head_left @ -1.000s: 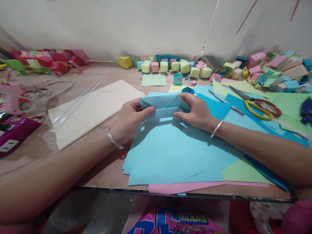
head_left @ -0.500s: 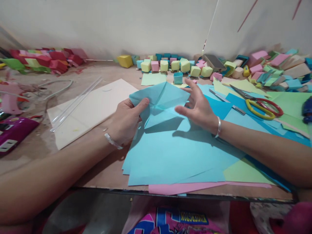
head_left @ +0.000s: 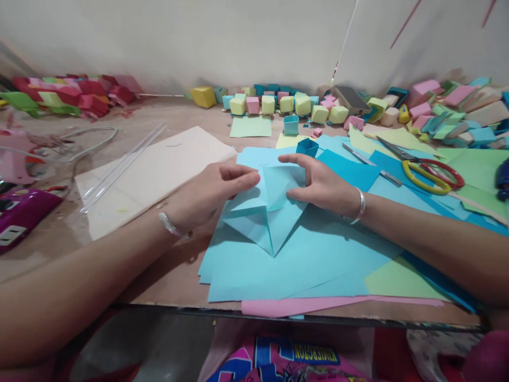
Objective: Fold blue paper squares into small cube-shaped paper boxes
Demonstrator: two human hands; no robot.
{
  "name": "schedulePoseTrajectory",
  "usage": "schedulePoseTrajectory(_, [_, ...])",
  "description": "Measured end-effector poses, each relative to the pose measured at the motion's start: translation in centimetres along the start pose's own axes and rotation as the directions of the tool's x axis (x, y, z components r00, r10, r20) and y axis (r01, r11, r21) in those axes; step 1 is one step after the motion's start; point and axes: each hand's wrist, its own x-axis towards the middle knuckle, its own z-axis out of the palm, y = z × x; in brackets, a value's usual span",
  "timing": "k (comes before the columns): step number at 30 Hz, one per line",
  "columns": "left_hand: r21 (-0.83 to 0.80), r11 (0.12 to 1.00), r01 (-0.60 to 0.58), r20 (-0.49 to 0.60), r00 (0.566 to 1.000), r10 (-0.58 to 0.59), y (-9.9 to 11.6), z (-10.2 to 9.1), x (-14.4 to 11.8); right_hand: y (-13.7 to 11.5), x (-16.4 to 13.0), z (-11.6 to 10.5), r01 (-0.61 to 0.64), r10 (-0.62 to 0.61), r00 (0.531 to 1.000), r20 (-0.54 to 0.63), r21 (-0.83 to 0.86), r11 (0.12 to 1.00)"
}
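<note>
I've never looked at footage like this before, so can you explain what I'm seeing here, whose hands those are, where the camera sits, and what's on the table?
There is no machine here: a person works with two bare hands, and the camera sits on their head, looking forward and down, so the arms reach in from the bottom.

The left hand and the right hand both press on a folded light blue paper, creased to a point that faces the person. Each wrist wears a silver bangle.

The paper rests on a stack of light blue sheets, with pink and green sheets under it, on a wooden table.

Further off lie scissors with yellow and red handles, a row of small paper cubes along the wall, a cream sheet, and red and green folded pieces at the far left.
</note>
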Motion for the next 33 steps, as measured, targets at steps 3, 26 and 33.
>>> schedulePoseTrajectory(3, [0.070, 0.994, 0.079, 0.128, 0.988, -0.087, -0.4, 0.4, -0.2, -0.5, -0.2, 0.1, 0.007, -0.007, 1.000, 0.017, 0.046, 0.999])
schedulePoseTrajectory(26, [0.110, 0.993, -0.040, -0.009, 0.999, 0.041, -1.2, 0.7, 0.5, -0.5, -0.3, 0.2, -0.223, 0.226, 0.973, 0.038, 0.393, 0.892])
schedulePoseTrajectory(33, [-0.147, 0.987, 0.066, 0.123, 0.991, -0.048, -1.6, 0.0, 1.4, 0.8, 0.0, 0.1, -0.226, 0.269, 0.963, -0.008, 0.516, 0.826])
